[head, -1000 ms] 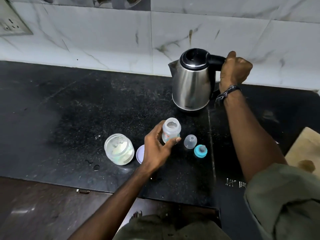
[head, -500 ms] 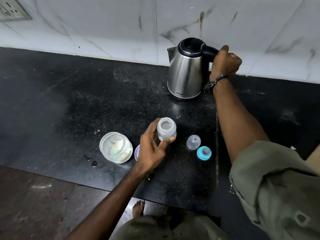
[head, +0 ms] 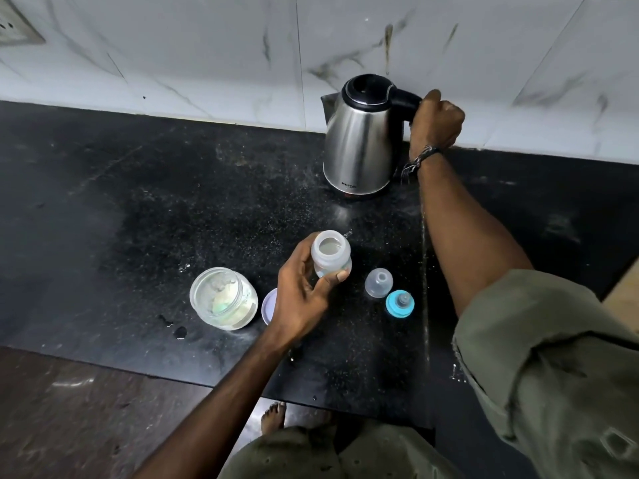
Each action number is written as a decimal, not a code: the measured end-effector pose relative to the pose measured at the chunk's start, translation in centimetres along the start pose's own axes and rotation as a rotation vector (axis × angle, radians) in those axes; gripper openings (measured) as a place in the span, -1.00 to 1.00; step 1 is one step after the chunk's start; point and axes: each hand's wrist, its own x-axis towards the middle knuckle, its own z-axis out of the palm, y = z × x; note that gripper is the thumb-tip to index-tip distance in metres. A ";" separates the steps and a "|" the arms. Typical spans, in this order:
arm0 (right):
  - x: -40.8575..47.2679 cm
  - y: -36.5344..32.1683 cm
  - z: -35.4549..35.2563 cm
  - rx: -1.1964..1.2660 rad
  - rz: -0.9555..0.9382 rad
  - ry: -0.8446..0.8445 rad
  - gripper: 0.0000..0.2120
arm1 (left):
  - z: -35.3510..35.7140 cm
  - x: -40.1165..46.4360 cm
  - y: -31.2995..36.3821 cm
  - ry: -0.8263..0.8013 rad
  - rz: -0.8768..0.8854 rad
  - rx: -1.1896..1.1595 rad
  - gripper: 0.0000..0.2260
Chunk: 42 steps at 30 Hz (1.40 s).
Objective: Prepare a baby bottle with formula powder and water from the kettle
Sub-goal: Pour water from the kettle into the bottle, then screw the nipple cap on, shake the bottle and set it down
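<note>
My left hand (head: 304,292) grips a small clear baby bottle (head: 331,253), uncapped and upright, with pale liquid inside. Behind it a steel kettle (head: 359,146) with a black lid stands on the black counter (head: 138,209) against the wall. My right hand (head: 436,123) is curled round the kettle's black handle. To the right of the bottle lie a clear cap (head: 379,282) and a teal ring with its teat (head: 400,303). An open glass jar of formula powder (head: 223,298) sits left of my left hand.
A pale purple jar lid (head: 269,305) lies partly under my left wrist. The marble-tiled wall (head: 207,46) rises behind the counter, with a socket (head: 17,25) at top left. The counter's front edge runs along the bottom. A wooden board (head: 626,288) shows at the right edge.
The kettle has come down from a lifted position and now stands on the counter, my right hand still on its handle. My left hand keeps holding the bottle in place.
</note>
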 end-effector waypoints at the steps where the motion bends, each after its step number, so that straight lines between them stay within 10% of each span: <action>1: 0.0 0.0 -0.1 -0.010 -0.004 -0.018 -0.57 | 0.0 -0.1 0.2 -0.001 0.005 -0.001 -0.53; 25: -14.9 9.5 -19.0 -0.189 -0.269 -0.211 -0.97 | -2.8 -5.0 1.6 -0.117 0.034 0.009 -0.50; 35: -18.0 16.5 -20.5 -0.587 -0.264 -0.379 -0.32 | -3.8 -6.1 1.4 -0.163 0.059 0.021 -0.51; 42: -19.4 18.0 -20.4 -0.730 -0.285 -0.370 -0.47 | -4.1 -6.5 1.5 -0.173 0.044 -0.006 -0.52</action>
